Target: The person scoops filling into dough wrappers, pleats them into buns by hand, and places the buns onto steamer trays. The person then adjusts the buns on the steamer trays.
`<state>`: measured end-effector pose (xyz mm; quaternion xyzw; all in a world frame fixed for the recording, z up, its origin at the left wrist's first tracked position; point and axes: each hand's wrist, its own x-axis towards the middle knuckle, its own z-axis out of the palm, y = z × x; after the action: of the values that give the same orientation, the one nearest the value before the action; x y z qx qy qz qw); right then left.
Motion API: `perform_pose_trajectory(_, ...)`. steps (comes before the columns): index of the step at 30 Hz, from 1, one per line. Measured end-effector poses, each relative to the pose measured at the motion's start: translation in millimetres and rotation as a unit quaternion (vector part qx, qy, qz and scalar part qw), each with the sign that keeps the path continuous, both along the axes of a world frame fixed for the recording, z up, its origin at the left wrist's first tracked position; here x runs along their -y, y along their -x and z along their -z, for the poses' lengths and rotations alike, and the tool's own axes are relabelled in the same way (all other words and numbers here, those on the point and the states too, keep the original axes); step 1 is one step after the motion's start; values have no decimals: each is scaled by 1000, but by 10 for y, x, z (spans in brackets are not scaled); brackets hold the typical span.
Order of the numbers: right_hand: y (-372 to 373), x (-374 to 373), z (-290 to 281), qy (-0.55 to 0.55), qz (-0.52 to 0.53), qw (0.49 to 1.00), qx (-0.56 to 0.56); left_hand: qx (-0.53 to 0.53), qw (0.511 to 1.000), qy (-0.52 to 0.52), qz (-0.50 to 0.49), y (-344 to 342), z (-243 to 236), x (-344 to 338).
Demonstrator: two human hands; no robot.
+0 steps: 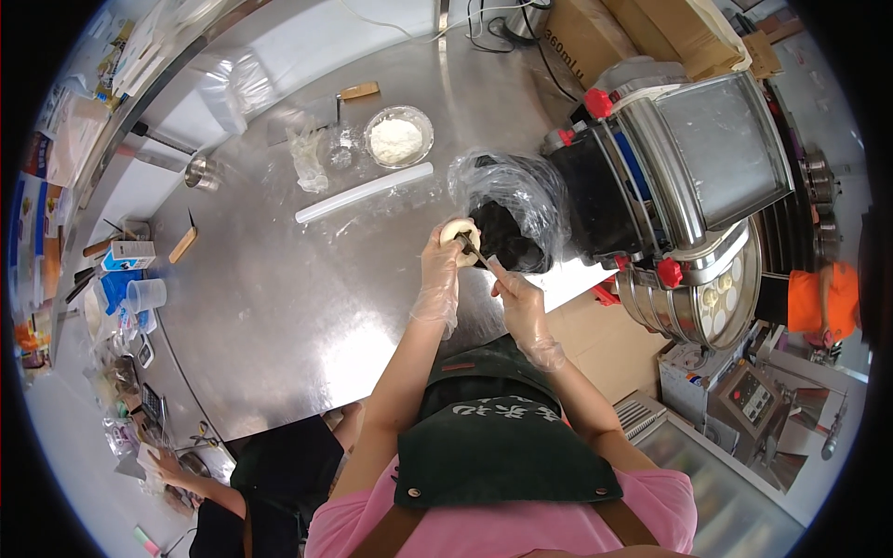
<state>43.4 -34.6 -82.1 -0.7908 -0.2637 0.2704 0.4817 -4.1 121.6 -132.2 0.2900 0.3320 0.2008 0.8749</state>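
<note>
In my gloved left hand (pixel 437 272) rests a small cupped round of pale dough (pixel 452 227), with a dab of dark filling in its hollow. My right hand (pixel 523 302), also in a clear plastic glove, is closed round a thin filling spatula (pixel 481 257). The spatula's tip dips into the dough's hollow. Just beyond and to the right of both hands, a mass of black filling (pixel 507 240) lies in an opened clear plastic bag (pixel 551 191) on the steel table. The fingers of my left hand curl under the dough, partly hidden by it.
A metal bowl of white flour (pixel 396 138) and a white rolling pin (pixel 365 193) lie on the steel table (pixel 270 288). A dough roller machine (pixel 716 149) stands at the right, with round steamer trays (pixel 688 298) below. Another person's hand (pixel 167 468) is at the lower left.
</note>
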Motion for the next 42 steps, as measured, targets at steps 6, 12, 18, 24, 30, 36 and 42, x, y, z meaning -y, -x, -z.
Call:
perform_pose_trajectory(6,5,-49,-40,20,21,998,-59,28,998,-52,9,98,-26,34)
perform_pose_trajectory(12,-21,-7,-12,-12,-19,997,78,-25,989,-144,-20,135,156,51)
perform_pose_trajectory(18,-337,85,397,165,-24,946,278,65,992,101,-26,361,418,-136)
perform_pose_trajectory(24,-613,-154,781,255,-101,884,380,109,985,137,-11,505,625,-57)
perform_pose_trajectory(30,-758,-143,903,278,-156,896,310,118,965,235,-9,439,999,139)
perform_pose_trajectory(36,-819,-118,1023,186,-68,975,-99,124,963,237,-16,443,1162,193)
perform_pose_trajectory(42,-759,21,991,68,70,881,-462,122,966,228,-18,449,1063,191)
